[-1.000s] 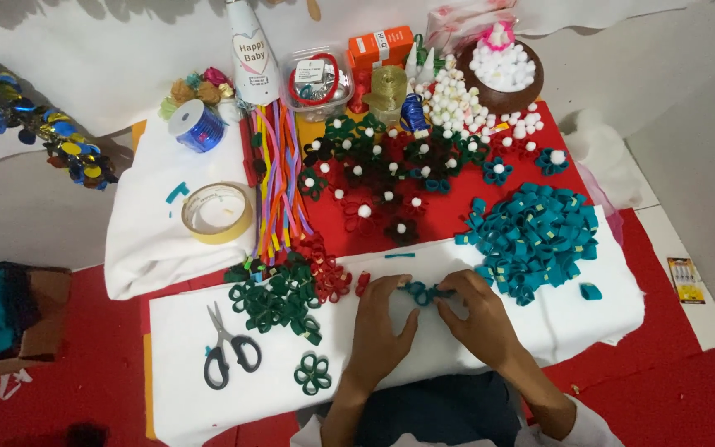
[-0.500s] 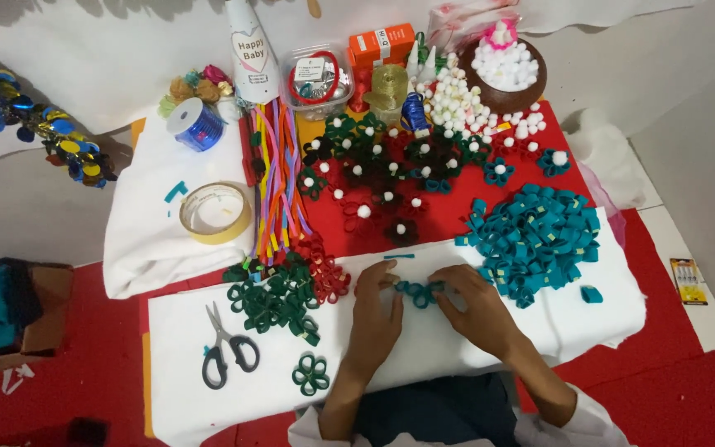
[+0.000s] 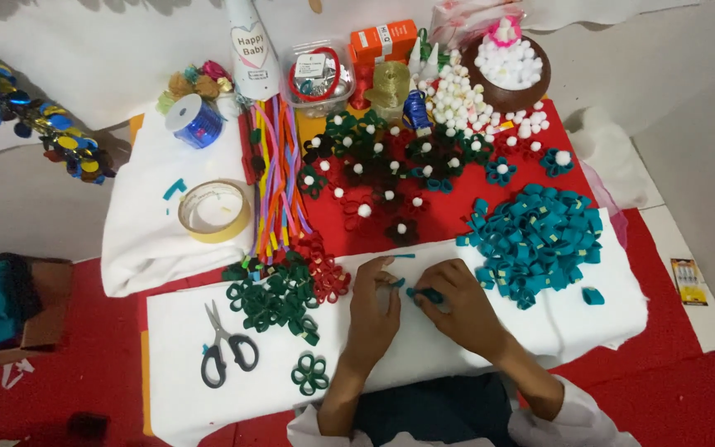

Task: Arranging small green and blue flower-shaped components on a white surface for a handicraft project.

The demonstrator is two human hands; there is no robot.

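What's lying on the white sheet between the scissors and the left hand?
In the head view, one dark green loop flower lies on the white sheet between the scissors and the left hand; the green pile sits further up.

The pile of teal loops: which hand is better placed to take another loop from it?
The right hand, probably. The pile of teal loops lies on its side, just beyond it, while the left hand is farther away. Both hands now pinch one teal piece.
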